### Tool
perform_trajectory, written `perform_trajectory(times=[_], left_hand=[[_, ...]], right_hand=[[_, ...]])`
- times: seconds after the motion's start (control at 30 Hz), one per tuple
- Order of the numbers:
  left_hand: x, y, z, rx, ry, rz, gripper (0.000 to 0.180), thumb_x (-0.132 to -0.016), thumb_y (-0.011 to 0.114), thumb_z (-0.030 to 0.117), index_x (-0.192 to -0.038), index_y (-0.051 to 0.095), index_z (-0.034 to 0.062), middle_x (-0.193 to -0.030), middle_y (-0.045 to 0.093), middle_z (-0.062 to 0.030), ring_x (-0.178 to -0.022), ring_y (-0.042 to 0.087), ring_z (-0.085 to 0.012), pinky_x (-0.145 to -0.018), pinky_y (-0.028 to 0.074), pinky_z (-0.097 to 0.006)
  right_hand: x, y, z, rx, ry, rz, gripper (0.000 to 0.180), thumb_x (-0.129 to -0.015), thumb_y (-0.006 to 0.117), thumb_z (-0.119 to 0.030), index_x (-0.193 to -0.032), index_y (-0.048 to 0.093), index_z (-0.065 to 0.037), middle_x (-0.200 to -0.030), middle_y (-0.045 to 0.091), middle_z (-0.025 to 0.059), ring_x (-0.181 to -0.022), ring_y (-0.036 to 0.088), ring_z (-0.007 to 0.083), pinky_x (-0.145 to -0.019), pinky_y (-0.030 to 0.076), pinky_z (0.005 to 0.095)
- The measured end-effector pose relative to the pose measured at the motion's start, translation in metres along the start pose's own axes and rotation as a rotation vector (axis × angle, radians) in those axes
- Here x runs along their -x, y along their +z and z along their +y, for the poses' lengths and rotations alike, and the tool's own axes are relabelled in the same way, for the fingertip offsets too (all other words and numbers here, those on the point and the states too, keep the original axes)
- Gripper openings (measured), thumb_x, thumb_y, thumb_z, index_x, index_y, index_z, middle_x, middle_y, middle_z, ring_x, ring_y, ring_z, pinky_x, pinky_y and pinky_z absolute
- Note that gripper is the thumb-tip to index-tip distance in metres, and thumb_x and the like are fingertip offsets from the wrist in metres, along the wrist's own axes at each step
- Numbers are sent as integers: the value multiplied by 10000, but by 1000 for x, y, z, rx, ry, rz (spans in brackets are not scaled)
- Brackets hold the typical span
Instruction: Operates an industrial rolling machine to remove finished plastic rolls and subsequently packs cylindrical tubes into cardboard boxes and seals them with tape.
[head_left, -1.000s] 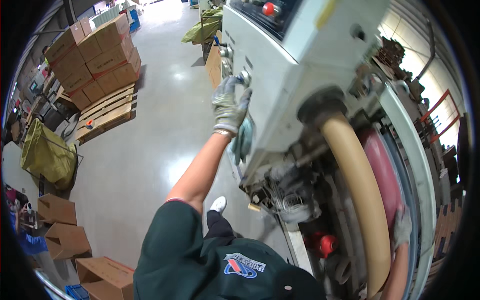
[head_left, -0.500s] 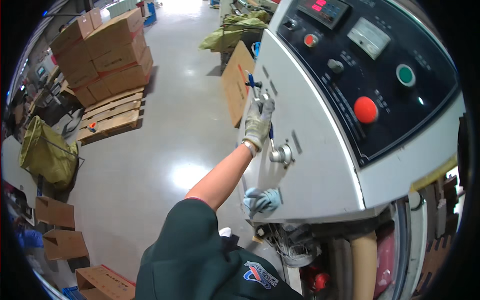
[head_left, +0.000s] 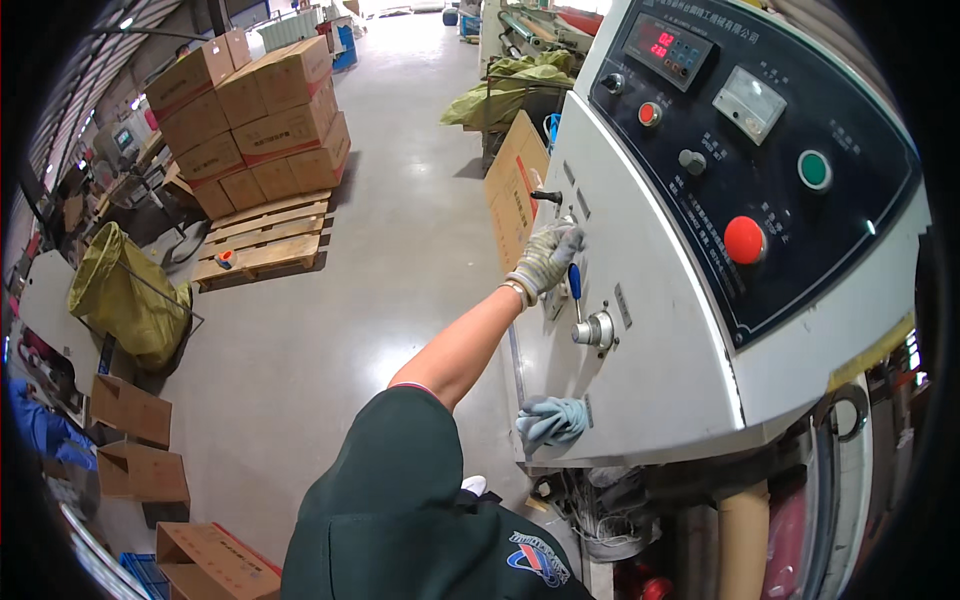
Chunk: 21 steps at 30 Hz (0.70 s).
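Note:
My left hand [head_left: 550, 262], in a striped knit work glove, reaches to the side of a pale grey machine cabinet [head_left: 660, 370]. Its fingers are closed over the upper lever at a metal hub; the glove hides most of that lever. Just below the hand is a second lever with a blue handle [head_left: 575, 281], pointing up from a round silver hub [head_left: 594, 331]. A short black handle [head_left: 546, 197] sticks out above the hand. Lower on the cabinet hangs a folded light-blue glove [head_left: 552, 422]. My right hand is out of view.
A dark control panel [head_left: 700, 200] with a red button [head_left: 744, 240] and green button [head_left: 815, 170] tops the machine. Stacked cartons [head_left: 260, 120] stand on a wooden pallet [head_left: 262, 238] across the floor. A yellow-green sack [head_left: 130, 300] and open boxes [head_left: 130, 410] line the left.
The view has shifted, so the scene sits lower and further right. A blue handle that stood above my left hand no longer shows there. The hand stays at the upper lever.

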<state>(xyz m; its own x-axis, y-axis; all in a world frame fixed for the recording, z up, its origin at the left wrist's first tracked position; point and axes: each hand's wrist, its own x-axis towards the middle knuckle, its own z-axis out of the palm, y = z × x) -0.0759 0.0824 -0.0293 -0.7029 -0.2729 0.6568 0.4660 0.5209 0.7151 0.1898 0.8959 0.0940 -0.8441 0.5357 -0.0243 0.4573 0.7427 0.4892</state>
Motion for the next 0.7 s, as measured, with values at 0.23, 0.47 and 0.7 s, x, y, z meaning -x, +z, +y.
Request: perform_trajectory(times=[0.23,0.47,0.7], left_hand=[[-53,-9,223,-79,278,163,679,-814,584,490,-1274,463,5,-1308,454,-234,-1222,427,-371,-1026,333,-411],[-76,77,324,-90,375,378,794,-785,567,448,-1353,314,-47,-1381,311,-278,-1298,266,-433,-1093,181,-462],[-64,110,327,-701,544,615,528,-903,413,344,-1251,465,-49,-1287,446,-279,-1279,337,-394,-1071,224,-494]], right_hand=[[-22,30,9,-24,-99,106,566,-932,358,-245,-1440,167,-84,-1395,384,182,-1238,441,297,-1029,362,369],[-38,23,-1,-259,-169,100,571,-916,306,-426,-1339,333,-43,-1339,432,216,-1164,485,349,-970,391,407],[-8,36,14,-315,-286,374,550,-965,243,-441,-1337,431,-82,-1026,623,247,-956,599,384,-822,459,463]])
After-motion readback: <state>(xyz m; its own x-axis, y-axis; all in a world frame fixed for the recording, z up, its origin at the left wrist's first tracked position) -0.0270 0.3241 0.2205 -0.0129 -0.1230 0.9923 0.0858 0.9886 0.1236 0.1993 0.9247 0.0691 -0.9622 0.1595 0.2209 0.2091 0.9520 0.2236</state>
